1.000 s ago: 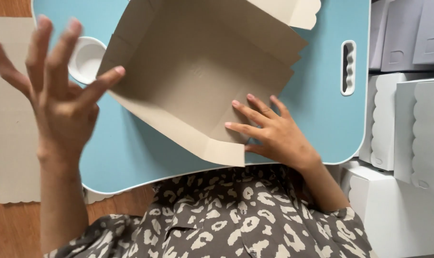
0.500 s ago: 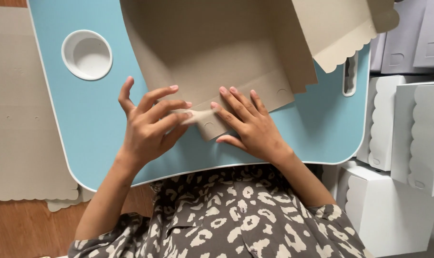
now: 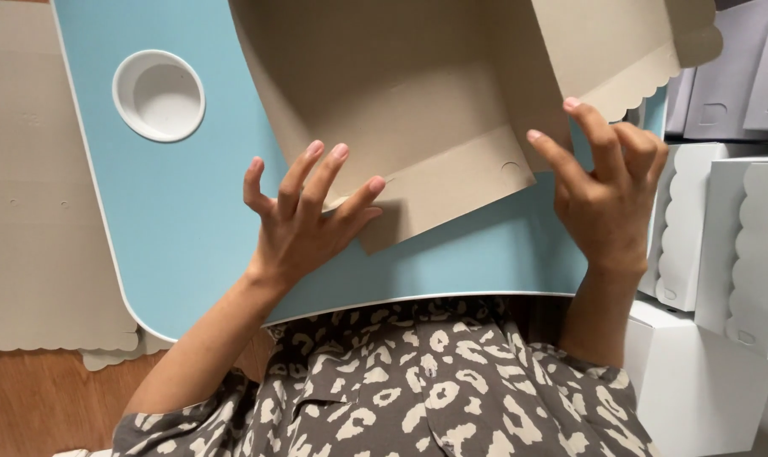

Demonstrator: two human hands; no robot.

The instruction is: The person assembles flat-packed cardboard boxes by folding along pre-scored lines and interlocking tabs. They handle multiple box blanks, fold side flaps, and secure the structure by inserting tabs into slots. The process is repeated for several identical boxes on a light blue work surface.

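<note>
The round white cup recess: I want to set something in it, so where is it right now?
In the head view, the round white cup recess sits in the upper left of the light blue tray table, left of the cardboard box and above the left hand.

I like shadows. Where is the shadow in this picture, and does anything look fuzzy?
Head view: soft, even light; the cardboard box casts a dim shadow on the blue tray table under its front flap. The left hand and right hand look sharp, and no glare shows.

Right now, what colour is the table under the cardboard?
Light blue with a white edge, seen in the head view: the table under the cardboard.
</note>
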